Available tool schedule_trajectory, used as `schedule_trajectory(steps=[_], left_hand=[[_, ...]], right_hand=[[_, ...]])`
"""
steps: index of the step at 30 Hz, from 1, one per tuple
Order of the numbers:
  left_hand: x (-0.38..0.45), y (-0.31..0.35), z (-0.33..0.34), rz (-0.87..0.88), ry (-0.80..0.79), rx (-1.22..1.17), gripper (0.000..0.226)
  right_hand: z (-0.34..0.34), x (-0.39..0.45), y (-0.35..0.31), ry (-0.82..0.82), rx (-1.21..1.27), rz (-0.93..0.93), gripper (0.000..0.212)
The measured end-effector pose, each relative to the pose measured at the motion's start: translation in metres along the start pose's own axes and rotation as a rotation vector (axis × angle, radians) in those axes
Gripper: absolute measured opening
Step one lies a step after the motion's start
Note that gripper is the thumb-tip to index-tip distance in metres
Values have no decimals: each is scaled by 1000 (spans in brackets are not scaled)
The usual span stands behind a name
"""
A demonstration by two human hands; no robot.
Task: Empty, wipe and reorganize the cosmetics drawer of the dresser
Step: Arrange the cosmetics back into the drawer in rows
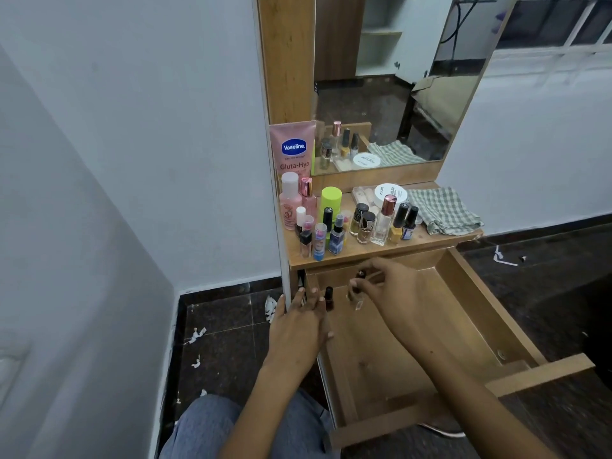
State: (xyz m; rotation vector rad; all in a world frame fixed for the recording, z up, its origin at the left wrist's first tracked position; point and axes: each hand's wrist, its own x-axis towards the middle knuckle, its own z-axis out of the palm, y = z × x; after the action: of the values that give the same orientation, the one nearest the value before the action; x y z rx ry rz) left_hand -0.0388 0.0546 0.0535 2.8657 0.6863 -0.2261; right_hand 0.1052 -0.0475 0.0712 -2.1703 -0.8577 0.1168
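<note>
1. Low in the frame, the pulled-out drawer (pixel 440 329) runs from the centre to the lower right. Most of its floor lies bare, so I judge that either the emptying is nearly done or the putting back has just begun; one moment cannot settle which.
2. The left hand (pixel 294 329), left of centre, rests on the drawer's left wall with its fingers straight and loosely spread, holding nothing. It seems to steady the drawer or the person.
3. The right hand (pixel 384 286), at centre, pinches a small clear bottle (pixel 358 301) between its fingertips, at the drawer's back left. I cannot tell whether the bottle touches the floor.
4. I count three small bottles in the drawer: the pinched one, a dark bottle (pixel 329 297) standing by the left fingertips, and one (pixel 360 274) behind the right fingers.
5. Farther up, the dresser top (pixel 440 238) holds the rest in two clusters, roughly twenty items, too overlapped for an exact count.
6. One checked cloth (pixel 442 210) lies at its right end, likely kept near for wiping.
7. One mirror (pixel 397 77) stands in the upper centre.
</note>
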Motion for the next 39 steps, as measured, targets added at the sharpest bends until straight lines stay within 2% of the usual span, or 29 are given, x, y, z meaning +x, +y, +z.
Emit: schedule_trajectory(steps=[6,12,18,20,24,27,30,36,39], left_hand=[[0,0,0,0,16,-3,65],[1,0,-1,3,11,-2,65],[1,0,0,2,13,9,65],[2,0,-1,4,3,6,65],[3,0,-2,2,-16,-1,64],[3,0,-2,1,-28,4,64],[3,0,-3,1,-26,5,64],[3,1,-5,1,-28,2,63],[3,1,-5,2,-44,12,63]], right_hand=[[38,16,17,-102,-91,58,14],[49,17,18,-141,-148,22,16],[36,11,17,-169,-142,40,32],[25,10,11,-128,-136,18,32],[-2,12,-6,163,-137,-237,16],[-10,24,-13,326,-236,-361,22],[-5,35,-12,343,-338,-351,34],[-6,41,-15,368,-427,-392,40],[-8,42,-15,364,-457,-386,34]])
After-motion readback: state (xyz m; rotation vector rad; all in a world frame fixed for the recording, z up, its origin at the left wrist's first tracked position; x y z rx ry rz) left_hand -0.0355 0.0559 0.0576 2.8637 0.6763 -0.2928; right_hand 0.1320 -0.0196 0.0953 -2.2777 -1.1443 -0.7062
